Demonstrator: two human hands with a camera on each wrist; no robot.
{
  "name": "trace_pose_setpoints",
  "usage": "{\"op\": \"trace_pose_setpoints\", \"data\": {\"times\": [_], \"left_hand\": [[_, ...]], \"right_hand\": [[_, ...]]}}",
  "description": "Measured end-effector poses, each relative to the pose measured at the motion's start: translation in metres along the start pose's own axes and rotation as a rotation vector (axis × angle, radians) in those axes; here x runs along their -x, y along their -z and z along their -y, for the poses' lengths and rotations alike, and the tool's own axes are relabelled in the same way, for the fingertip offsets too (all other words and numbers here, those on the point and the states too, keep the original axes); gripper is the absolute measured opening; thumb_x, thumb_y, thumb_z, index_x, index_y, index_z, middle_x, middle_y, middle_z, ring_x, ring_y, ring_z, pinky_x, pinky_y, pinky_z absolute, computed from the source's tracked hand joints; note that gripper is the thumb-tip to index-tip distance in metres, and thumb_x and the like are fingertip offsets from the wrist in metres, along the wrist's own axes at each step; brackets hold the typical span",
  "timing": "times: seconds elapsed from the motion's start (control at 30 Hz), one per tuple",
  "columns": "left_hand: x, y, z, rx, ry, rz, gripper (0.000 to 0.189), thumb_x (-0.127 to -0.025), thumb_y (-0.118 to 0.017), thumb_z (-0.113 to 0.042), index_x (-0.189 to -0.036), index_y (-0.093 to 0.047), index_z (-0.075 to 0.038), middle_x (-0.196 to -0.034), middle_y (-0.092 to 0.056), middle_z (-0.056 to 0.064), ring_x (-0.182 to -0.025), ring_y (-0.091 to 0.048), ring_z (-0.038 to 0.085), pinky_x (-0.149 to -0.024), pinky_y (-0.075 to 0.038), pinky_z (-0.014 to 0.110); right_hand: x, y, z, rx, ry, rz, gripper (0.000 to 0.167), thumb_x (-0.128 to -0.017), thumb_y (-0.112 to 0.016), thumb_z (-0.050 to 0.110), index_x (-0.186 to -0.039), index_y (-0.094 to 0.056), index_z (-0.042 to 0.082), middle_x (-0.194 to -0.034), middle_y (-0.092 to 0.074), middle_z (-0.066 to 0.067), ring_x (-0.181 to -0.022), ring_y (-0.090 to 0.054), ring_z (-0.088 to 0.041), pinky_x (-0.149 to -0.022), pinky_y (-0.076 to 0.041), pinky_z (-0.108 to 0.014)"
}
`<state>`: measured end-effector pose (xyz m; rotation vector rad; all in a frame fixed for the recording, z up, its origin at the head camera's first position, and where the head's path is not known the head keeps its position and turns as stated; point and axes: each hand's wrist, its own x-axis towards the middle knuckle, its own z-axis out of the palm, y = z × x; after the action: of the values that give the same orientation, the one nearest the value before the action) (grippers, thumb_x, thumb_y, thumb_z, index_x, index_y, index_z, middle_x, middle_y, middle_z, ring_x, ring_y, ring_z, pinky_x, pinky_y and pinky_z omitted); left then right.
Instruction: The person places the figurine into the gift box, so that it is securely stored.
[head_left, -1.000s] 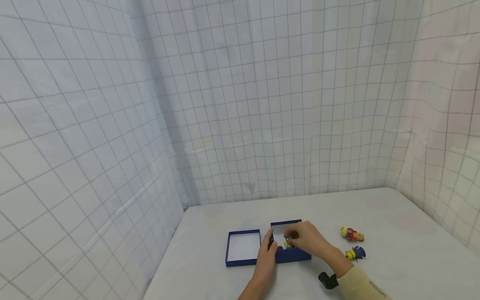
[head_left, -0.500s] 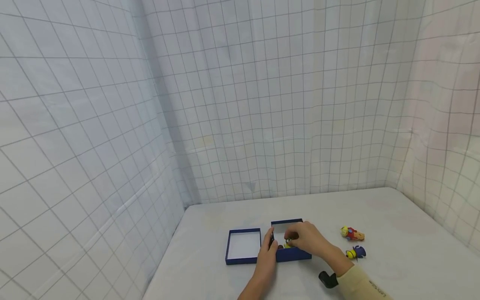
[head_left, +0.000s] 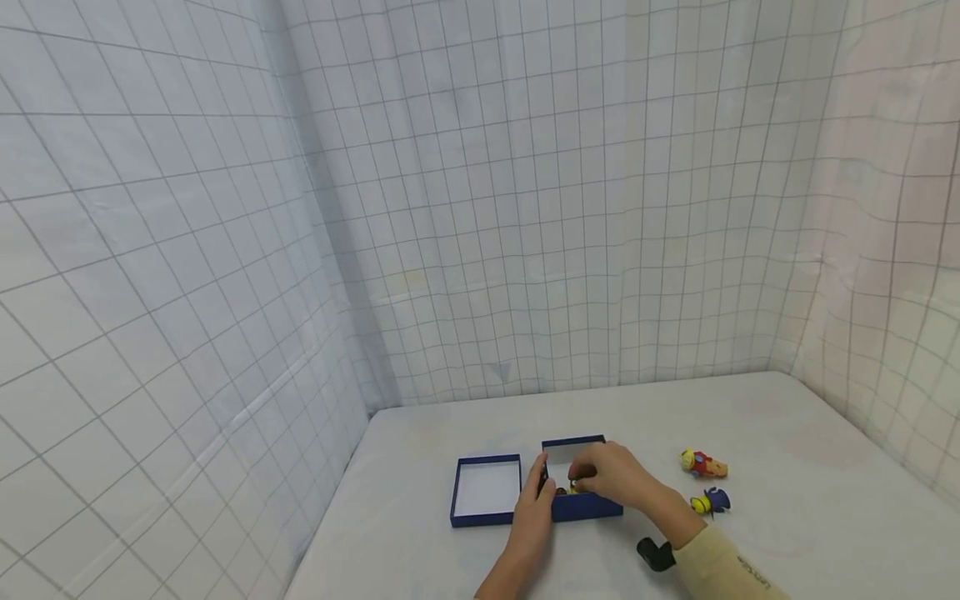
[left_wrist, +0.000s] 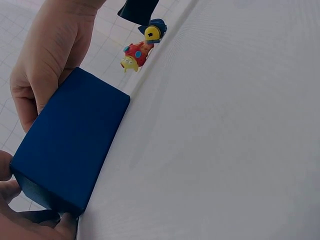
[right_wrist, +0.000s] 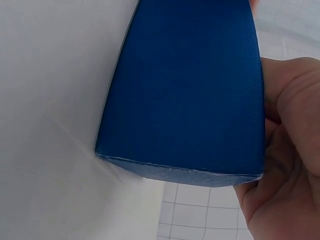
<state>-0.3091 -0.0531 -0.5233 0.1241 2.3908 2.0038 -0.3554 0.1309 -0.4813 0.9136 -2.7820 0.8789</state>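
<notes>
In the head view, an open blue box (head_left: 587,507) is sitting mouth-up on the table (head_left: 420,483), its near wall running left to right; the left hand (head_left: 532,510) is gripping its left side, the right hand (head_left: 617,477) pinching a small yellow figure (head_left: 573,490) inside, axis hidden by fingers. The left wrist view is showing the plain wall slanting down leftward, the right wrist view its smooth, deep-blue surface.

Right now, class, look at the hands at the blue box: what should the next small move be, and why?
Probably, the right hand should settle the small yellow figure down in the blue box and let go: it seems to pinch the figure low inside, while the left hand grips the box's left end.
</notes>
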Motion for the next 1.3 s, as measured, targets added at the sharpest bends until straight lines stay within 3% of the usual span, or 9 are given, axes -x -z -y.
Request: {"op": "trace_pose_setpoints", "data": {"times": [0.6, 0.93, 1.3], "left_hand": [[-0.001, -0.002, 0.003, 0.0, -0.013, 0.017, 0.051, -0.108, -0.041, -0.032, -0.159, -0.032, -0.03, -0.163, -0.028, 0.015, -0.147, -0.028, 0.042, -0.113, -0.022, 0.067], [-0.003, -0.002, 0.005, -0.04, -0.017, -0.006, 0.052, -0.108, -0.041, -0.034, -0.159, -0.032, -0.031, -0.162, -0.03, 0.014, -0.147, -0.025, 0.044, -0.111, -0.022, 0.071], [-0.004, -0.002, 0.007, -0.035, -0.007, -0.013, 0.05, -0.108, -0.042, -0.034, -0.157, -0.034, -0.034, -0.162, -0.031, 0.013, -0.147, -0.027, 0.042, -0.112, -0.023, 0.069]], "right_hand": [[0.002, 0.0, 0.0, 0.026, 0.003, -0.003, 0.012, -0.087, -0.074, 0.005, -0.095, -0.081, 0.012, -0.085, -0.073, 0.011, -0.075, -0.063, -0.003, -0.07, -0.056, -0.032], [0.002, 0.004, 0.001, -0.062, -0.008, -0.023, 0.025, -0.085, -0.069, -0.005, -0.104, -0.078, 0.007, -0.098, -0.075, -0.001, -0.081, -0.068, -0.01, -0.072, -0.058, -0.03], [0.007, 0.018, 0.005, -0.038, 0.03, -0.102, 0.022, -0.085, -0.072, -0.002, -0.104, -0.078, 0.007, -0.097, -0.075, -0.004, -0.083, -0.067, -0.012, -0.069, -0.057, -0.027]]}}
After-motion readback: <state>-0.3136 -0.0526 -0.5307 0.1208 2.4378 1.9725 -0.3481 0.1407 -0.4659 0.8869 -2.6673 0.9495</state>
